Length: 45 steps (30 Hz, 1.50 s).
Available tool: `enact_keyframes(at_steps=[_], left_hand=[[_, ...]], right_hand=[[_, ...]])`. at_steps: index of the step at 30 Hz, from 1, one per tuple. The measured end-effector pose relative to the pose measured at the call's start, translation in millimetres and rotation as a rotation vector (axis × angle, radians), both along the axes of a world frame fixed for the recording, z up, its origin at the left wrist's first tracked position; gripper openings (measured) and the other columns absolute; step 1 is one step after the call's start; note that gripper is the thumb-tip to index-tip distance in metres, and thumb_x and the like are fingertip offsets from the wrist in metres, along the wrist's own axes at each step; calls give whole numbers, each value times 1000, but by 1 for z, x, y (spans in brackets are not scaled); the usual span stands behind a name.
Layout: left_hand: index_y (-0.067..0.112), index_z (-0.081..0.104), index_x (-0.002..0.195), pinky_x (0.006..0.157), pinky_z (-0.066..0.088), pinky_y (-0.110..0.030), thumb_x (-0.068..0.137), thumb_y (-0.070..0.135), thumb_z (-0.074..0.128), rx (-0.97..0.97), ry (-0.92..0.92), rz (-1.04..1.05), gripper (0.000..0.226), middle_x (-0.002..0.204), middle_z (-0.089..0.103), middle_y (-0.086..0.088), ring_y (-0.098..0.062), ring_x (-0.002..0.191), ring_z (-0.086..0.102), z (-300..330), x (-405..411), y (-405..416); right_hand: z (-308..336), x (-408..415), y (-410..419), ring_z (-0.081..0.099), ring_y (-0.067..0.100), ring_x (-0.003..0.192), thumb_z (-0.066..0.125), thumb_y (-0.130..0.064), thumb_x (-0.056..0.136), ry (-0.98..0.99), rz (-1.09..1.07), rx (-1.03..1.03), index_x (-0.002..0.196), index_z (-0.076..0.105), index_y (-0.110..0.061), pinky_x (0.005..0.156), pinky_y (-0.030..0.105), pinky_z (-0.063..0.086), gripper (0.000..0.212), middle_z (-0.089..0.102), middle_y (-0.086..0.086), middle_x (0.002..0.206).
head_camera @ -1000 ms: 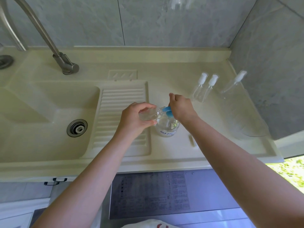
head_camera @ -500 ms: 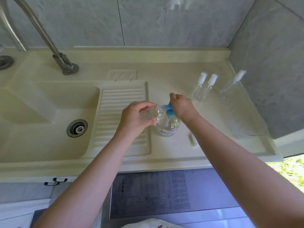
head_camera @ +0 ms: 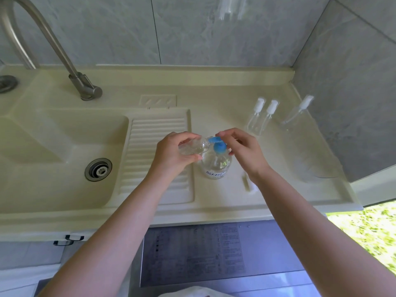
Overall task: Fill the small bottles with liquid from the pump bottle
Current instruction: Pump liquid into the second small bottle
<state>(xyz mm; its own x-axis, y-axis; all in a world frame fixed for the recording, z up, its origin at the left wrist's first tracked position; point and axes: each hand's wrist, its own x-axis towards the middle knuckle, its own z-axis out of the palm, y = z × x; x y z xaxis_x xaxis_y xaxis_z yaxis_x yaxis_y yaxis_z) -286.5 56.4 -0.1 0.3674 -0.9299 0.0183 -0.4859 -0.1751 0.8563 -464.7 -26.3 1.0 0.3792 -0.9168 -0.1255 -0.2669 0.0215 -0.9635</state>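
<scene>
Sink counter [head_camera: 216, 94], grey tiles [head_camera: 120, 33]; left hand [head_camera: 172, 154] grips small bottle [head_camera: 192, 147], right hand [head_camera: 245, 152] touches pump [head_camera: 219, 147].

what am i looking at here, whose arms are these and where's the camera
No machine here: these are a person's two bare arms, filmed by one wide camera worn on their head, looking down at a cream sink counter. The left hand grips a small clear bottle, tilted with its mouth at the blue spout of a pump bottle standing on the counter. The right hand rests its fingers on the pump top. Three more small bottles with white caps stand near the right wall.
</scene>
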Motion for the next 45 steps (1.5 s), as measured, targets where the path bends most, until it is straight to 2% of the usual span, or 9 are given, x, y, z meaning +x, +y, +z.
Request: enact_keyframes(at_steps=[5, 14, 18, 21, 25, 29, 35, 39, 45], left_hand=[[31, 72, 106, 79, 34, 3, 62, 12, 89, 1, -5, 8, 51, 105, 66, 2, -3, 95, 59, 1, -2, 0], [28, 73, 107, 77, 32, 5, 63, 11, 89, -4, -4, 11, 50, 105, 66, -1, 9, 90, 54, 3, -2, 0], [28, 72, 107, 76, 32, 5, 64, 11, 88, -13, -30, 7, 49, 104, 65, 0, 10, 86, 53, 4, -1, -1], [29, 72, 107, 77, 31, 5, 64, 12, 88, -8, -41, 4, 50, 105, 64, 0, 11, 87, 53, 5, 0, -1], [29, 72, 109, 77, 30, 6, 65, 12, 88, -4, -48, -1, 50, 105, 63, 1, 12, 88, 52, 7, 0, -1], [30, 72, 108, 78, 31, 5, 65, 11, 88, -11, -57, -4, 50, 104, 63, 1, 10, 89, 53, 7, 0, -2], [29, 72, 109, 79, 32, 5, 65, 11, 87, -12, -48, -11, 50, 104, 62, 2, 11, 89, 53, 6, 1, -3], [29, 72, 109, 79, 33, 4, 65, 10, 87, -19, -51, -20, 50, 104, 62, 2, 13, 88, 53, 5, 1, -3], [29, 72, 109, 79, 32, 4, 64, 10, 88, -2, -74, -13, 52, 104, 62, 1, 11, 89, 52, 1, 0, -5]], right_hand=[[-6, -2, 7, 64, 21, 91, 73, -38, 88, -15, -41, -102, 88, 76, -22, 79, 22, 49, 16, 72, -8, 96], [-9, 4, 13, 65, 5, 78, 79, -38, 82, 16, -189, -215, 87, 80, -21, 67, 15, 47, 18, 73, -10, 89], [-1, 7, 3, 70, 19, 76, 68, -49, 87, 31, -247, -30, 78, 78, -20, 70, 31, 57, 32, 75, 0, 79], [8, 13, -11, 70, 17, 70, 60, -49, 90, 86, -208, 111, 79, 77, -17, 65, 31, 58, 38, 75, 3, 82], [10, 21, -23, 67, 20, 66, 61, -53, 87, 223, -164, 136, 80, 74, -12, 71, 38, 62, 44, 74, 12, 84], [16, 28, -35, 65, 22, 61, 58, -57, 85, 315, -129, 195, 79, 72, -11, 68, 33, 60, 49, 72, 6, 77], [12, 38, -43, 67, 26, 63, 54, -55, 85, 481, -72, 113, 82, 72, -6, 82, 42, 59, 52, 70, 9, 70], [8, 42, -39, 67, 33, 70, 43, -39, 87, 559, -102, 40, 81, 68, -8, 80, 39, 58, 41, 70, 12, 79], [0, 50, -35, 61, 36, 86, 34, -41, 96, 622, -174, -61, 77, 65, -14, 76, 35, 48, 46, 66, 14, 90]])
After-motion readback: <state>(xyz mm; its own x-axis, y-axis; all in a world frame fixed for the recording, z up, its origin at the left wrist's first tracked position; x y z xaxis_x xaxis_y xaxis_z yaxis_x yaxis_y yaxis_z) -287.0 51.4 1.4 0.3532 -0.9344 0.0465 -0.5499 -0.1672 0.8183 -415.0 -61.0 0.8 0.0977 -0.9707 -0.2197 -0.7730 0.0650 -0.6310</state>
